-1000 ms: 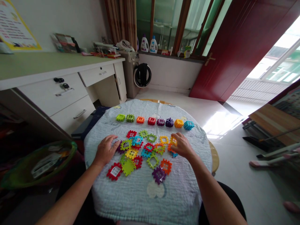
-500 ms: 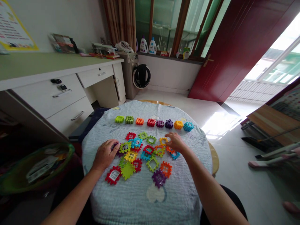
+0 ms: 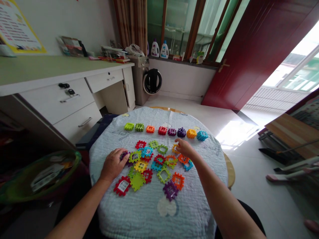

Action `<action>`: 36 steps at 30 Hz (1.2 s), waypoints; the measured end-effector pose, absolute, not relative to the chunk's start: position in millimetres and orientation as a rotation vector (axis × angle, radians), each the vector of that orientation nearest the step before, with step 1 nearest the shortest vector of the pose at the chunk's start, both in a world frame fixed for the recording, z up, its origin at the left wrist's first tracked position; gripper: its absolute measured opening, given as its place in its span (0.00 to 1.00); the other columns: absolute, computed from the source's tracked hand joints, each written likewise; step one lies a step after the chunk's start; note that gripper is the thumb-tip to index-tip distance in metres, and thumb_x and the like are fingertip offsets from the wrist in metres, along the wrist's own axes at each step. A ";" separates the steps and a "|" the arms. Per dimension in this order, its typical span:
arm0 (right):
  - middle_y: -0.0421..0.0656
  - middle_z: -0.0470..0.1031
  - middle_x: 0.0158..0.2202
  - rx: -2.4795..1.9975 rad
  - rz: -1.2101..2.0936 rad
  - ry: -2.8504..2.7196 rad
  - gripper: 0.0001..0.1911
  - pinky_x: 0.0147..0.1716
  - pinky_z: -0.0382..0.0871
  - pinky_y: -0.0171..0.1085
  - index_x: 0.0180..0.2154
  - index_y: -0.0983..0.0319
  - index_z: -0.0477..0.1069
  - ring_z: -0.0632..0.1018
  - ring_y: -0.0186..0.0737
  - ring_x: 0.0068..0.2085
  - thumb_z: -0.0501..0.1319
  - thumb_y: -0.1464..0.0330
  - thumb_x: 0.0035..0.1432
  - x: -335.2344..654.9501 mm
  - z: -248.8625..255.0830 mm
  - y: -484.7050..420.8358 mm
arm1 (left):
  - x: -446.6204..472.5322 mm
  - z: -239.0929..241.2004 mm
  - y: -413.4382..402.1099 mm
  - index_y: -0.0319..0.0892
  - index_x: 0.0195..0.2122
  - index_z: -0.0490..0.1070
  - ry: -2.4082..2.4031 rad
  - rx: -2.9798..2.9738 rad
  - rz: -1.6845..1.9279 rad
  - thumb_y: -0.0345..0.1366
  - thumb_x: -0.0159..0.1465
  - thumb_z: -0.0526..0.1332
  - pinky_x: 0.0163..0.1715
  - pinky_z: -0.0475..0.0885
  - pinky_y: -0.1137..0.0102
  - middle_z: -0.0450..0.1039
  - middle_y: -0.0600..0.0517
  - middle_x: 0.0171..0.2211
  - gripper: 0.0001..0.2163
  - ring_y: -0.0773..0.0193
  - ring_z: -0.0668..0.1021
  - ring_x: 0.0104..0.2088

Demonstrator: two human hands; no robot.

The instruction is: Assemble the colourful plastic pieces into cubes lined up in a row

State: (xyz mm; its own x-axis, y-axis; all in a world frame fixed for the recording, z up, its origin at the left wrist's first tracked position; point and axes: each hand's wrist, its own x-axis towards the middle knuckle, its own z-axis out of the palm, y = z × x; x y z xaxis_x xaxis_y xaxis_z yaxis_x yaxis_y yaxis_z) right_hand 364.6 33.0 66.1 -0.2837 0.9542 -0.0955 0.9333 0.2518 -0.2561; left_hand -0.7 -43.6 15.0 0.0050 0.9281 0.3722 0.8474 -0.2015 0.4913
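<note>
My left hand (image 3: 114, 165) rests at the left edge of a loose pile of notched plastic tiles. Its thumb and fingers are closed around a purple tile (image 3: 125, 156), partly hidden by them. Beside it lie a lime window tile (image 3: 135, 156), a yellow window tile (image 3: 141, 166) and a blue tile (image 3: 147, 151). My right hand (image 3: 184, 148) hovers at the pile's right side, index finger stretched out to the left and nothing visible in it. Below it, a yellow tile (image 3: 175, 148) is partly covered. An orange tile (image 3: 183, 158) lies close to the wrist.
Several small assembled blocks stand in a row along the far side, from a lime one (image 3: 129, 126) to a blue one (image 3: 202, 135). A pale cloth (image 3: 189, 205) covers the round table. A green basket (image 3: 74, 162) stands at the left, below a white desk (image 3: 59, 103).
My right hand's fingers have come off the yellow tile, with the index finger now extended. My left hand stays by the purple tile. The whole view has shifted slightly.
</note>
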 end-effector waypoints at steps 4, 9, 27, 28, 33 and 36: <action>0.52 0.71 0.50 -1.900 0.293 -2.326 0.20 0.46 0.61 0.36 0.52 0.66 0.69 0.71 0.45 0.49 0.57 0.67 0.58 368.2 56.8 32.7 | -0.5 15.1 -43.8 0.43 0.39 0.71 1.901 2.129 0.973 0.46 0.64 0.53 0.51 0.69 0.59 0.75 0.46 0.42 0.14 0.54 0.75 0.46; 0.51 0.72 0.45 -1.980 0.271 -2.352 0.20 0.43 0.62 0.39 0.44 0.63 0.74 0.71 0.48 0.46 0.63 0.59 0.51 362.1 46.0 29.3 | -1.4 12.9 -42.7 0.43 0.38 0.71 1.888 2.138 0.997 0.47 0.64 0.53 0.51 0.68 0.58 0.75 0.46 0.41 0.14 0.54 0.75 0.45; 0.47 0.72 0.40 -1.937 0.279 -2.302 0.22 0.43 0.62 0.37 0.43 0.64 0.74 0.72 0.43 0.41 0.67 0.61 0.46 437.7 44.4 32.8 | -2.2 11.8 -41.5 0.43 0.37 0.71 1.880 2.167 1.004 0.47 0.63 0.53 0.50 0.69 0.59 0.76 0.46 0.40 0.14 0.54 0.76 0.44; 0.47 0.73 0.40 -1.948 0.278 -2.304 0.22 0.43 0.62 0.37 0.43 0.64 0.74 0.72 0.42 0.40 0.68 0.61 0.46 435.5 42.1 32.4 | -2.5 11.4 -41.4 0.43 0.38 0.71 1.882 2.166 1.000 0.47 0.63 0.53 0.50 0.69 0.60 0.76 0.46 0.40 0.14 0.54 0.76 0.44; 0.47 0.74 0.38 -1.975 0.271 -2.348 0.20 0.41 0.63 0.36 0.40 0.64 0.75 0.72 0.42 0.39 0.67 0.60 0.45 430.0 38.8 34.6 | -3.6 10.4 -41.3 0.42 0.39 0.71 1.887 2.160 0.988 0.47 0.64 0.54 0.50 0.69 0.60 0.75 0.46 0.41 0.14 0.54 0.76 0.44; 0.48 0.74 0.38 -1.992 0.264 -2.384 0.19 0.40 0.63 0.36 0.39 0.65 0.75 0.72 0.42 0.38 0.66 0.61 0.45 428.4 39.9 36.4 | -4.0 10.3 -41.4 0.42 0.39 0.71 1.883 2.166 0.986 0.47 0.64 0.54 0.50 0.69 0.59 0.75 0.46 0.41 0.15 0.54 0.76 0.44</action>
State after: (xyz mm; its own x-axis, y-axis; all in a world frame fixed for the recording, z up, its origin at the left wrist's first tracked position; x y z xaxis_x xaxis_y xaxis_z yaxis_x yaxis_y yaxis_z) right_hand 428.4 36.4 39.9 -0.1834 0.9789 -0.0899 0.9749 0.1693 -0.1449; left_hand -4.0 -41.4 10.3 0.0216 0.9179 0.3961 0.8484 -0.2265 0.4784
